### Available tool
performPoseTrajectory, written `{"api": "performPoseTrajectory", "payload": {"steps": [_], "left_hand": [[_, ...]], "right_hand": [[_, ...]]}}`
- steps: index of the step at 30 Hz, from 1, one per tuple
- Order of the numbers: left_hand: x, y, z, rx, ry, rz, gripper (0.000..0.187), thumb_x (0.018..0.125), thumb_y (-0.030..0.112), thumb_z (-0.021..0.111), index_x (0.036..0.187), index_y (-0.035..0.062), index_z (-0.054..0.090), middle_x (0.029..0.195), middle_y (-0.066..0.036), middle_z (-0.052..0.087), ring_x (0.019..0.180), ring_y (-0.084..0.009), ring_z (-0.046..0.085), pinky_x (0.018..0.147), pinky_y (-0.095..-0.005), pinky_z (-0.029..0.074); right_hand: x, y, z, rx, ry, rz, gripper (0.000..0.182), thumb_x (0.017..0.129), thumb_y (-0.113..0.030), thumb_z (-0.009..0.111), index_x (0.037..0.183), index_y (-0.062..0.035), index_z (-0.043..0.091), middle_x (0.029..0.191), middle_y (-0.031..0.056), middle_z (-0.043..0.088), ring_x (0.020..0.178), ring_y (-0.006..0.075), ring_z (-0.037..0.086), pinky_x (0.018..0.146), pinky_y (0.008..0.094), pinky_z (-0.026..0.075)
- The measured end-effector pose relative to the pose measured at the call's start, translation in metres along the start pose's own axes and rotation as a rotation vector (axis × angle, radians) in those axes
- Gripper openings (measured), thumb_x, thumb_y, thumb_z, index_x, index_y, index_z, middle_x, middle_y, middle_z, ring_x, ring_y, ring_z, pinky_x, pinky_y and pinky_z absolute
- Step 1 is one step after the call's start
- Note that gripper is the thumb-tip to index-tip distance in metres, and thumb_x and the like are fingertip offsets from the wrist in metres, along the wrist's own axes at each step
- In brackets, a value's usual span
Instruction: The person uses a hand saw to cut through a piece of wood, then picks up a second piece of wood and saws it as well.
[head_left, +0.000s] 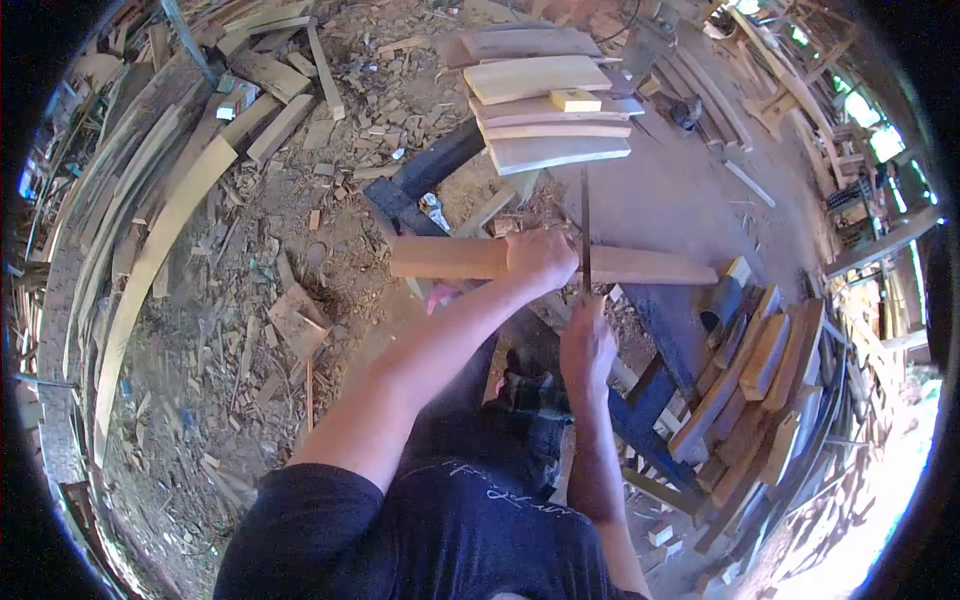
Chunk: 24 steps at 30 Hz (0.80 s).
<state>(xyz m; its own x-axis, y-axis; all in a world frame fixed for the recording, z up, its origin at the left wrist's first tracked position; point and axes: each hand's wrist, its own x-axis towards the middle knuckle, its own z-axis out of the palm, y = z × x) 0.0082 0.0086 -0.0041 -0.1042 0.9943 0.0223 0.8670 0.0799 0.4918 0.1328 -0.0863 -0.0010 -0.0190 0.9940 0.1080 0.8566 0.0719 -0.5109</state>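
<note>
A long reddish-brown wooden board (445, 257) lies crosswise in front of me. My left hand (543, 258) grips it near its middle, fingers folded over the far edge. Just right of that hand, the long thin blade of a handsaw (586, 220) crosses the board, seen nearly edge-on and pointing away from me. My right hand (588, 345) is closed around its near end, so the handle is hidden. Whether the blade has cut into the wood cannot be made out.
Cut boards (540, 80) are stacked beyond the work, with a small yellow block (575, 100) on top. More wood pieces (765, 355) pile up at right. Dark beams (440, 160) stand under the board. Long planks (160, 245) line the left, and scraps cover the ground.
</note>
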Motion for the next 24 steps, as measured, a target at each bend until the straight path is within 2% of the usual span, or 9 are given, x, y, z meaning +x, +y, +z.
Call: {"api": "performPoseTrajectory", "payload": {"steps": [1, 4, 7, 9, 10, 12, 15, 20, 24], "left_hand": [[0.000, 0.000, 0.002, -0.001, 0.057, 0.009, 0.040, 0.088, 0.029, 0.042, 0.076, 0.0035, 0.070, 0.080, -0.021, 0.068, 0.077, -0.0346, 0.067, 0.078, -0.0493, 0.047], [0.003, 0.001, 0.002, -0.045, 0.002, -0.054, 0.040, 0.088, 0.029, 0.041, 0.076, 0.0039, 0.070, 0.079, -0.021, 0.068, 0.077, -0.0348, 0.067, 0.079, -0.0483, 0.048], [0.001, 0.004, -0.007, -0.054, -0.042, -0.077, 0.041, 0.089, 0.030, 0.041, 0.077, 0.0035, 0.070, 0.080, -0.020, 0.068, 0.080, -0.0356, 0.067, 0.080, -0.0479, 0.049], [0.000, 0.009, -0.010, -0.033, -0.103, -0.038, 0.041, 0.089, 0.031, 0.041, 0.079, 0.0031, 0.070, 0.080, -0.020, 0.068, 0.080, -0.0357, 0.067, 0.081, -0.0477, 0.049], [0.001, 0.007, -0.012, 0.004, -0.116, -0.024, 0.042, 0.089, 0.031, 0.041, 0.081, 0.0027, 0.070, 0.080, -0.019, 0.068, 0.081, -0.0358, 0.067, 0.082, -0.0475, 0.049], [0.003, 0.006, -0.006, 0.002, -0.097, -0.051, 0.042, 0.089, 0.032, 0.041, 0.083, 0.0023, 0.070, 0.082, -0.019, 0.068, 0.081, -0.0355, 0.067, 0.082, -0.0479, 0.048], [0.000, 0.005, -0.005, 0.030, -0.035, -0.048, 0.042, 0.089, 0.032, 0.041, 0.085, 0.0016, 0.070, 0.085, -0.019, 0.068, 0.083, -0.0355, 0.067, 0.082, -0.0486, 0.048], [0.001, 0.006, -0.005, 0.032, -0.087, -0.059, 0.042, 0.088, 0.032, 0.042, 0.084, 0.0001, 0.069, 0.090, -0.022, 0.068, 0.089, -0.0366, 0.066, 0.083, -0.0491, 0.048], [0.001, 0.007, -0.007, 0.016, -0.083, -0.046, 0.042, 0.088, 0.032, 0.042, 0.085, -0.0005, 0.069, 0.089, -0.023, 0.067, 0.090, -0.0369, 0.066, 0.083, -0.0492, 0.048]], "right_hand": [[0.012, -0.001, 0.005, -0.039, -0.002, -0.012, 0.018, 0.095, -0.021, 0.042, 0.097, -0.0037, 0.041, 0.071, 0.0278, 0.061, 0.070, 0.0462, 0.061, 0.059, 0.0547, 0.047], [0.003, -0.006, -0.001, -0.082, 0.009, -0.003, 0.015, 0.093, -0.018, 0.044, 0.096, -0.0038, 0.041, 0.070, 0.0276, 0.060, 0.069, 0.0452, 0.061, 0.057, 0.0533, 0.047], [-0.022, -0.005, -0.008, -0.107, -0.087, 0.135, 0.013, 0.090, -0.014, 0.044, 0.096, -0.0030, 0.041, 0.072, 0.0275, 0.060, 0.070, 0.0455, 0.061, 0.059, 0.0540, 0.046], [-0.021, 0.007, -0.003, 0.008, 0.039, -0.070, 0.011, 0.090, -0.013, 0.043, 0.095, -0.0033, 0.041, 0.073, 0.0270, 0.061, 0.071, 0.0460, 0.061, 0.060, 0.0547, 0.046], [-0.005, 0.012, 0.009, -0.055, 0.022, -0.071, 0.011, 0.091, -0.013, 0.042, 0.094, -0.0027, 0.042, 0.073, 0.0256, 0.061, 0.070, 0.0447, 0.061, 0.060, 0.0541, 0.047], [0.014, -0.005, 0.007, -0.051, 0.009, 0.056, 0.011, 0.090, -0.013, 0.043, 0.094, -0.0020, 0.043, 0.073, 0.0253, 0.061, 0.071, 0.0434, 0.062, 0.059, 0.0540, 0.047], [0.006, 0.008, 0.015, -0.054, 0.060, -0.021, 0.021, 0.095, -0.025, 0.044, 0.095, -0.0039, 0.042, 0.069, 0.0263, 0.060, 0.067, 0.0455, 0.061, 0.058, 0.0550, 0.047], [-0.030, 0.009, -0.002, -0.121, -0.078, 0.132, 0.021, 0.095, -0.025, 0.045, 0.095, -0.0043, 0.042, 0.067, 0.0259, 0.060, 0.066, 0.0443, 0.061, 0.057, 0.0537, 0.048], [0.008, 0.002, 0.003, -0.074, -0.023, 0.048, 0.021, 0.096, -0.025, 0.044, 0.094, -0.0038, 0.043, 0.070, 0.0268, 0.060, 0.068, 0.0446, 0.061, 0.059, 0.0535, 0.048]]}}
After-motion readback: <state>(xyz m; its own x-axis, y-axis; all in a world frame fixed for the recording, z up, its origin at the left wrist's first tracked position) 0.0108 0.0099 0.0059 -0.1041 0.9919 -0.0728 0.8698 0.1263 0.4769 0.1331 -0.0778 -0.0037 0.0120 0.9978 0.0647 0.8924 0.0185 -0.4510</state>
